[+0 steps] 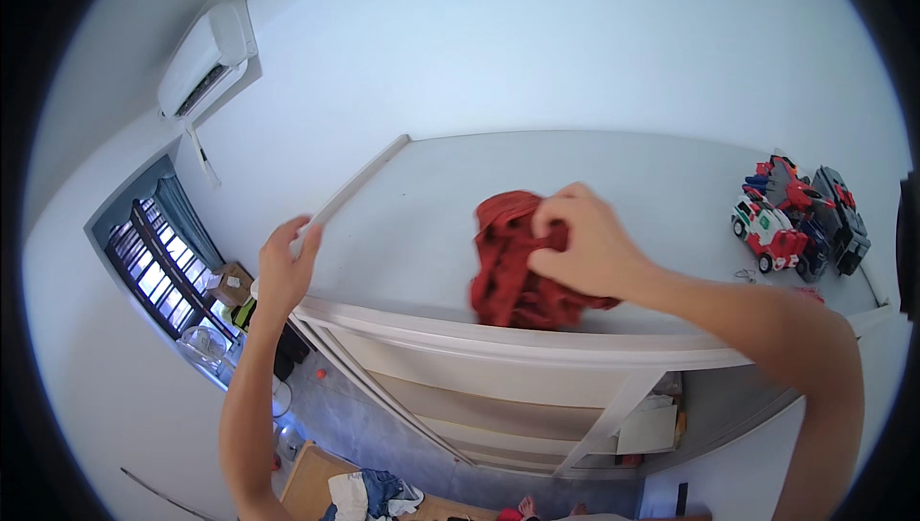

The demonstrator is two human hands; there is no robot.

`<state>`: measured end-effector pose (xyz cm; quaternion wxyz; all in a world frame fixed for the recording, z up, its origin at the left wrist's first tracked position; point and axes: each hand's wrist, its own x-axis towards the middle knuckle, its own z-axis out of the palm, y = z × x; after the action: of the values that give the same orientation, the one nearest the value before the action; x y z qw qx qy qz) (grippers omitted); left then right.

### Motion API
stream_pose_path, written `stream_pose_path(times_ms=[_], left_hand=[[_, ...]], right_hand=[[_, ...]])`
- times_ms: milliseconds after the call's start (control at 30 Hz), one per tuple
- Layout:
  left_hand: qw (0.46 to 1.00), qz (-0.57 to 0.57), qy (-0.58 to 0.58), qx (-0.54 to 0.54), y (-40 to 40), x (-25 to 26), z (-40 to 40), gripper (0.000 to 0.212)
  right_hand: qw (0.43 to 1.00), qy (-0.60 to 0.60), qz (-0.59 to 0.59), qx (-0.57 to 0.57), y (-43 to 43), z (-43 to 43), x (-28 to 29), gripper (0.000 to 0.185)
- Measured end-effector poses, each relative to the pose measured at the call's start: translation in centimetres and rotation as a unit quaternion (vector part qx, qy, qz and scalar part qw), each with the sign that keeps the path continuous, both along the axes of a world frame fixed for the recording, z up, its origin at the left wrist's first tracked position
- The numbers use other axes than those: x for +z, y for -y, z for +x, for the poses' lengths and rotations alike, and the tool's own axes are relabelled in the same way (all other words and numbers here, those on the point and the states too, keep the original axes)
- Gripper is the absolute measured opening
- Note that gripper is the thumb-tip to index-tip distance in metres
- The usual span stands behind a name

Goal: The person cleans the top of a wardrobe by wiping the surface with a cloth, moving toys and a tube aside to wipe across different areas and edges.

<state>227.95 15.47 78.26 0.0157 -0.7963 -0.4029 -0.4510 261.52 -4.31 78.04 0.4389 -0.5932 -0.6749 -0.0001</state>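
Note:
A crumpled red cloth (509, 262) is bunched on the pale top of a tall white cabinet (431, 190), close to its front edge. My right hand (586, 248) pinches a fold of the cloth between thumb and fingers; hand and cloth are slightly blurred. My left hand (286, 262) is raised at the cabinet's left front corner, beside the raised rim (363, 179). Its thumb and fingers are apart, with nothing between them. Whether it touches the rim I cannot tell.
Several toy vehicles and robots (773, 230) stand at the right end of the top. Below, the cabinet has a sliding door (489, 377) and a shelf holding papers (647, 429). Clothes (374, 494) lie on a wooden surface (309, 474). An air conditioner (208, 57) hangs at left.

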Motion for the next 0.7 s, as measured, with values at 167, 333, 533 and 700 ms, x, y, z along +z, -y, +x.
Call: stream_pose_path(times_ms=[167, 333, 533, 700], left_hand=[[0.994, -0.022, 0.06, 0.092, -4.9, -4.9, -8.5, 0.054], [0.926, -0.179, 0.326, 0.064, -7.9, -5.6, -8.6, 0.08], [0.904, -0.186, 0.377, 0.079, -7.3, -4.8, -6.7, 0.082], [0.91, -0.181, 0.354, 0.116, -6.5, -4.3, -6.1, 0.079]], right_hand=[[0.987, 0.113, -0.101, 0.054, 5.1, 5.4, 2.4, 0.031], [0.953, 0.117, -0.241, 0.143, 7.9, 6.2, 0.5, 0.056], [0.943, 0.158, -0.198, 0.215, 0.4, -1.1, -0.1, 0.039], [0.958, 0.153, -0.102, 0.222, -10.4, -11.3, -2.2, 0.037]])
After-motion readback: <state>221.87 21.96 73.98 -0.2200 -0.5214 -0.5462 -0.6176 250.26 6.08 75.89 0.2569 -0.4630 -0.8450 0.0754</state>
